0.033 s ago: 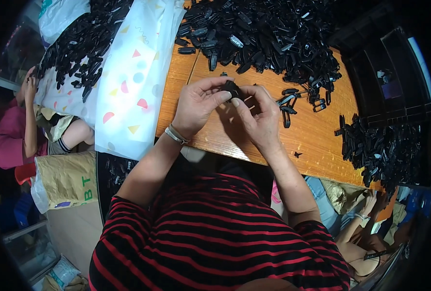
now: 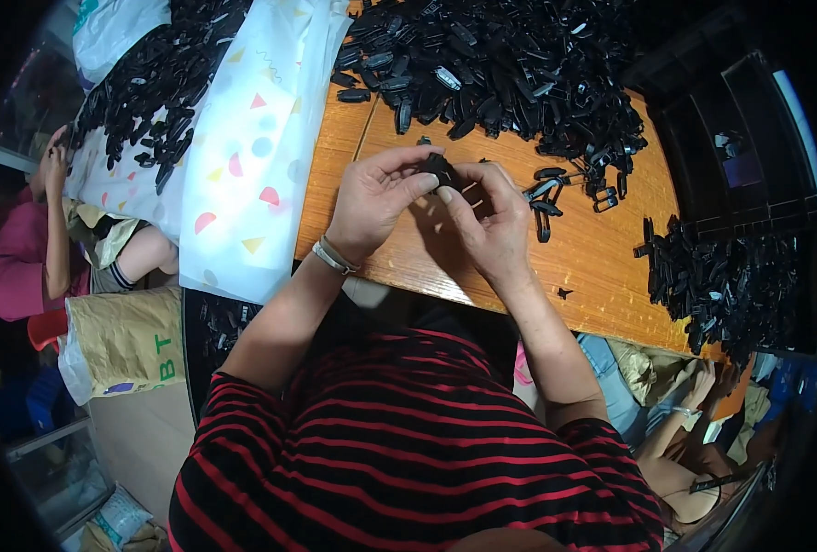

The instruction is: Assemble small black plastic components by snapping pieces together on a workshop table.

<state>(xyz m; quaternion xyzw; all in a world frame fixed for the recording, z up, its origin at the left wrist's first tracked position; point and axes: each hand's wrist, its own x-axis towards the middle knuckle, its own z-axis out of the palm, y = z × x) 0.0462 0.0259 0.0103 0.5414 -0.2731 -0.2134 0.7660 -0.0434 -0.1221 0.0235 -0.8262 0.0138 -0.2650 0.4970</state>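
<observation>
**Black part [image 2: 440,171] pinched in fingertips over the desk [image 2: 602,276]**

At far left, another person [image 2: 27,262] is seen seated by a pile of black pieces, the left pile [image 2: 151,106]. Next to it a white sheet [image 2: 252,166] printed with coloured shapes is spread, with a brown sack [image 2: 125,340] below.

Near the middle, the black part is gripped by the left hand [image 2: 372,204], its thumb and fingers closed narrowly on it. From the other side it is met by the right hand [image 2: 496,225], also closed to a pinch, with the thumb tip against the part's lower side. Fine detail on the part is hidden by fingers and shadow.

The step in hand is judged to be close two-handed work on this single piece. A firm left pinch and small, careful thumb pressure from the right seem to be called for.

Beyond the hands, the desk is heaped with a big pile [image 2: 510,69]; a few loose pieces [image 2: 545,195] are scattered right of the hands, and a tiny black bit [image 2: 564,293] is left nearer the edge. At far right, a right pile [image 2: 717,290] is gathered before a black box [image 2: 749,138].
</observation>
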